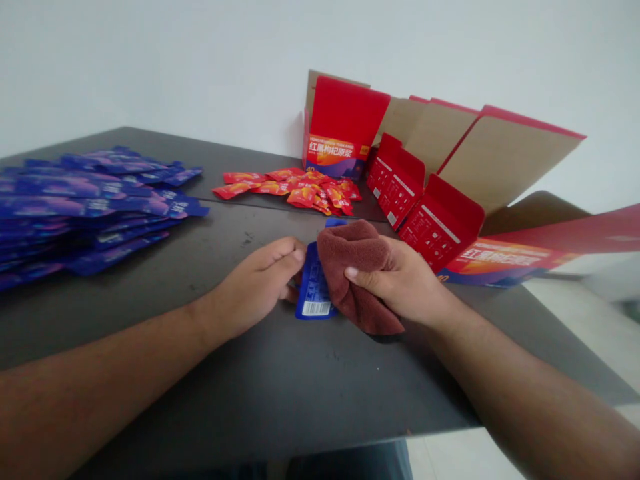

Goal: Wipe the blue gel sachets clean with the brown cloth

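A blue sachet (313, 283) with a white barcode label is held above the dark table. My left hand (267, 283) pinches its left edge between thumb and fingers. A brown cloth (350, 267) is gripped in my right hand (407, 277) and lies against the sachet's right part, covering it. The fingers of my right hand are mostly hidden behind the cloth; its thumb presses on the front.
Blue sachets (100, 200) are heaped on the table (280, 393) at the left. Red sachets (300, 189) lie at the back middle. Open red boxes, one at the back (345, 123) and others (440, 223) at the right, have raised flaps. A wall stands behind.
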Motion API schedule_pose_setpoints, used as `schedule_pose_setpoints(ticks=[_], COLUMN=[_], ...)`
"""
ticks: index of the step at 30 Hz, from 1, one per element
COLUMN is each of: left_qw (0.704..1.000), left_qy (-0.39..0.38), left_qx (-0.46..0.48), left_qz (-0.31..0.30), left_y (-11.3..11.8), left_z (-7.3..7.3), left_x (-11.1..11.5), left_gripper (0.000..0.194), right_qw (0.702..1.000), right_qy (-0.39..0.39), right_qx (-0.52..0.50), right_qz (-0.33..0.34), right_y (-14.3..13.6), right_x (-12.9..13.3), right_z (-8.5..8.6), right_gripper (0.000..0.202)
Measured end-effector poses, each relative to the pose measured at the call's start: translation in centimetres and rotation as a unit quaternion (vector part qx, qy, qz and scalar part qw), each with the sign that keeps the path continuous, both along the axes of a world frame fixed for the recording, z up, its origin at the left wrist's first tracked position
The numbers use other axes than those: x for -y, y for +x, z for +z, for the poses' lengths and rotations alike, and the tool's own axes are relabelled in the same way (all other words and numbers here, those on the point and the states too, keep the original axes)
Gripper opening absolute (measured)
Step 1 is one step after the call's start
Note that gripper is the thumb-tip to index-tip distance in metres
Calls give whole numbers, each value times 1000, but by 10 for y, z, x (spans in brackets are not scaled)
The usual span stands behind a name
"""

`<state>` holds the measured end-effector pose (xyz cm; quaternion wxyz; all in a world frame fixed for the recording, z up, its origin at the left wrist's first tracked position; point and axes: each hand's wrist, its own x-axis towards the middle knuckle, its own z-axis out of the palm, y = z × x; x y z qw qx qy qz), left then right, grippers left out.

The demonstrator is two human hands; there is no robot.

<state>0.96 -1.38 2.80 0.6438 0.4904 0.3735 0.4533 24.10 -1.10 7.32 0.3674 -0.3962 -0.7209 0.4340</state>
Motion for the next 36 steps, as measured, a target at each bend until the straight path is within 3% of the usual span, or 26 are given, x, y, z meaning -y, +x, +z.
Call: schedule_pose_setpoints(ticks=[5, 8, 13, 16, 19, 21, 23, 27, 32, 36], left_qw=[967, 947, 946, 952, 963, 968, 971, 980, 988, 988], left_qy=[129, 162, 179, 172, 145, 131, 117, 90, 44, 57], left_qx=[-219, -276, -269, -251, -223, -212, -205, -177, -148, -143], left_qz=[18, 27, 27, 40, 40, 36, 34, 23, -20, -12], left_y=[-7, -8, -10, -10, -9, -8, -8, -8, -7, -8], left_z=[3, 4, 2, 1, 2, 2, 1, 0, 0, -1], left_x=[-3, -5, -5, -4, -3, -3, -4, -5, -4, -4], left_gripper=[18, 16, 16, 20, 23, 23, 21, 23, 18, 21], right_qw=[999, 999, 1000, 993, 966, 943, 928, 924, 917, 918], right_qy=[-33, -44, -15, 63, 170, 233, 270, 274, 294, 288], right_qx=[-6, 2, 22, 63, 140, 199, 245, 265, 257, 269], right_qz=[-12, -11, -4, -79, -136, -127, -78, 16, -85, -33], right_y=[-1, -1, -1, 0, 0, -2, -4, -7, -5, -5], right_x=[-1, -2, -1, 2, 5, 6, 7, 8, 6, 6], right_z=[-7, -12, -12, -6, 1, 2, 0, -7, -4, -4], right_gripper=[37, 35, 39, 43, 27, 13, 12, 16, 11, 14])
